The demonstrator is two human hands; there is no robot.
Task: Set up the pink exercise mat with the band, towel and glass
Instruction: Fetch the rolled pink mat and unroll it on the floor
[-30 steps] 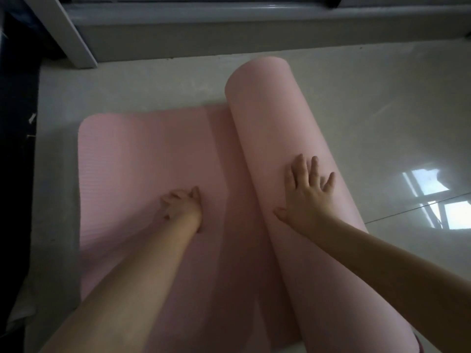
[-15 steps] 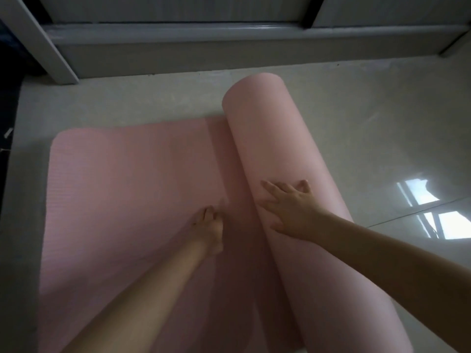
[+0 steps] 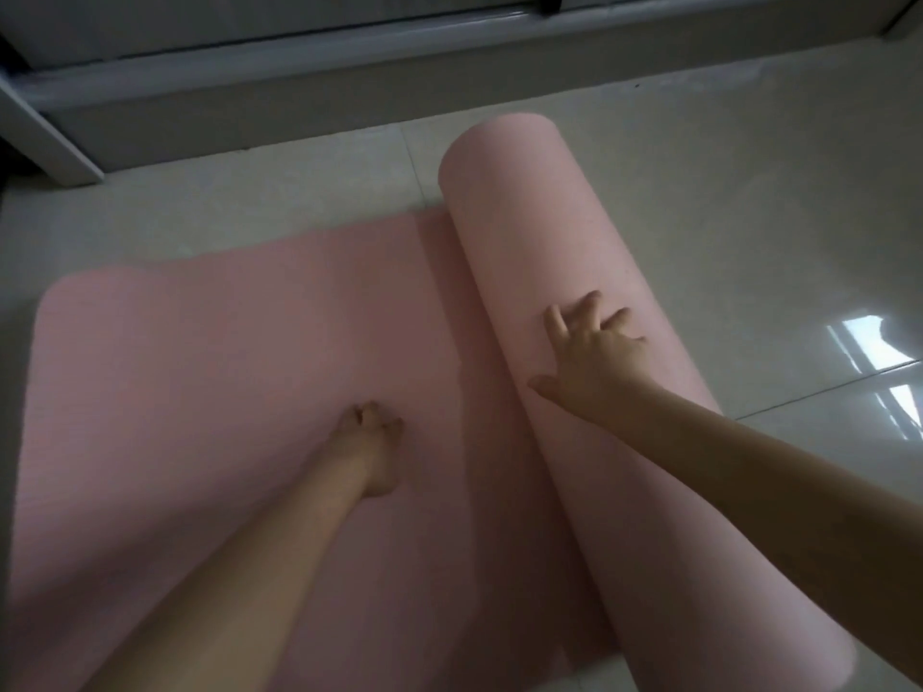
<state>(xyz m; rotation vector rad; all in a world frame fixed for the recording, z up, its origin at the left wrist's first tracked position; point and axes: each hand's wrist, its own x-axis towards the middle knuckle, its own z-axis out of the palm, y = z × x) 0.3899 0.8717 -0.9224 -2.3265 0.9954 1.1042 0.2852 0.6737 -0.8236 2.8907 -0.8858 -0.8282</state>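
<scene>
Right hand (image 3: 594,359) lay on top of rolled part of pink mat (image 3: 564,302), fingers spread, pressing, gripping nothing. Left hand (image 3: 372,449) rested on flat part of mat, left of roll, fingers curled under, holding nothing. Shiny floor (image 3: 749,192) lay beyond right hand. Grey frame (image 3: 299,77) stood far ahead.

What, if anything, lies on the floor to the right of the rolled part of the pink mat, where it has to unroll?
Nothing visible does. The right hand rests on the rolled part of the pink mat, and the tiled floor to its right shows only window reflections. The left hand presses the flat section.
</scene>
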